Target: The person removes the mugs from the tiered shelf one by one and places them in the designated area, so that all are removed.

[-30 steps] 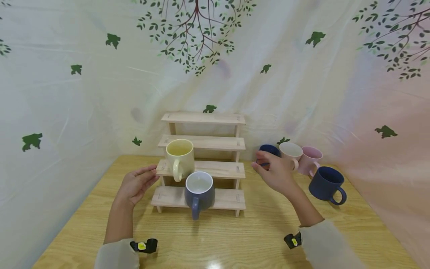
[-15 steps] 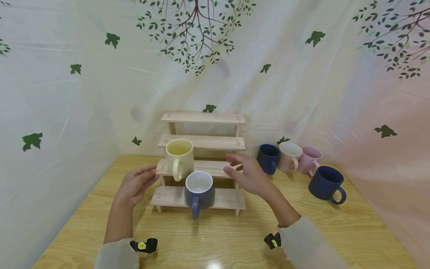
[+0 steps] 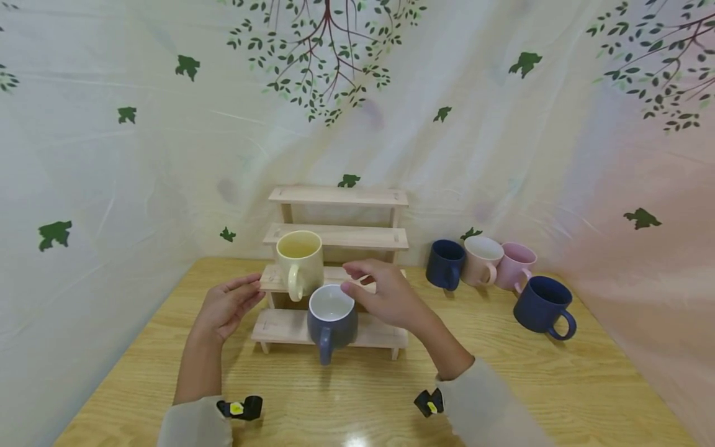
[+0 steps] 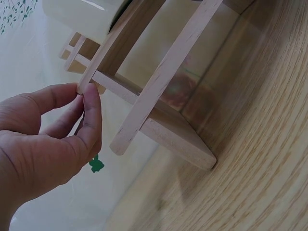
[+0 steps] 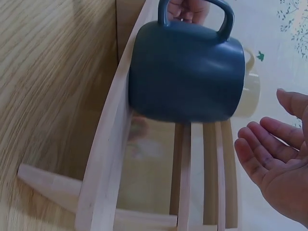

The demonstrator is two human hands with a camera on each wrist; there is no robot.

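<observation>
Pinches the left end of the wooden step rack (image 3: 357, 237) with the left hand (image 3: 228, 305), and holds the right hand (image 3: 386, 296), thumb wide of the fingers, at the rack's right half, near the grey-blue mug (image 3: 332, 328) on its lowest step and the yellow mug (image 3: 310, 264) one step above.

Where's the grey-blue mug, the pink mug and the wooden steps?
grey-blue mug (image 5: 186, 74), right wrist view: middle of its body
pink mug (image 3: 509, 272), head view: its outer side
wooden steps (image 3: 357, 236), head view: second board from top
</observation>
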